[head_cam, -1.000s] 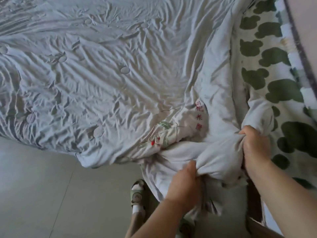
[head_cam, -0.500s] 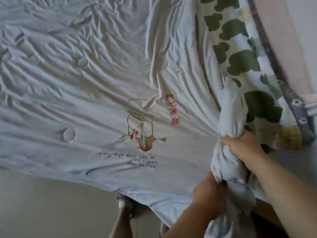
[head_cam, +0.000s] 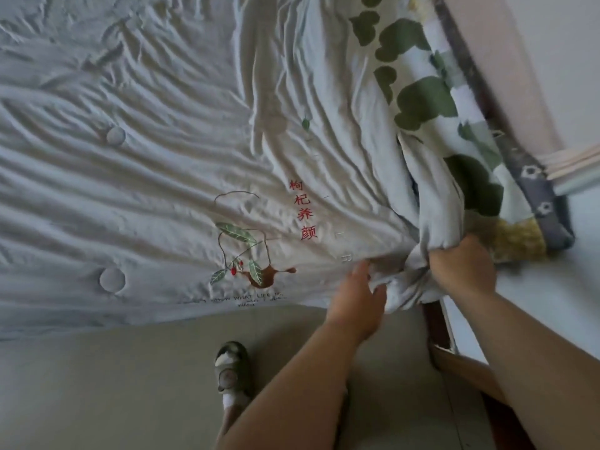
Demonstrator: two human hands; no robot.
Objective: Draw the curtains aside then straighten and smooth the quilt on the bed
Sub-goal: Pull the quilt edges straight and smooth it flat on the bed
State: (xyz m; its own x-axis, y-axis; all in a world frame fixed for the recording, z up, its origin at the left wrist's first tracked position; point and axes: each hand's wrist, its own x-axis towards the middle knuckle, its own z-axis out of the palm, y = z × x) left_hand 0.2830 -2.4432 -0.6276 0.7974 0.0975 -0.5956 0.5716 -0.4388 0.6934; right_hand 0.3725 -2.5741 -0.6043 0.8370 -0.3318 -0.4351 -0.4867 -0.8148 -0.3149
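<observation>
The pale grey quilt (head_cam: 156, 177) covers most of the bed, wrinkled, with an embroidered plant and red characters near its front edge. Its right corner is bunched into a twisted wad at the bed's front right. My right hand (head_cam: 462, 271) grips that wad from the right side. My left hand (head_cam: 355, 297) lies at the quilt's front edge just left of the wad, fingers loose and touching the cloth without a clear grip.
A white sheet with green blotches (head_cam: 422, 102) shows along the bed's right side, over a grey patterned mattress edge (head_cam: 539, 196). A dark wooden bed frame (head_cam: 435, 323) runs down at the right. Beige floor (head_cam: 113, 384) and my sandalled foot (head_cam: 232, 368) lie below.
The quilt corner has been pulled toward the right and front, spreading the embroidered part flat. My left hand has let go of the bunched cloth and now lies loose beside it.
</observation>
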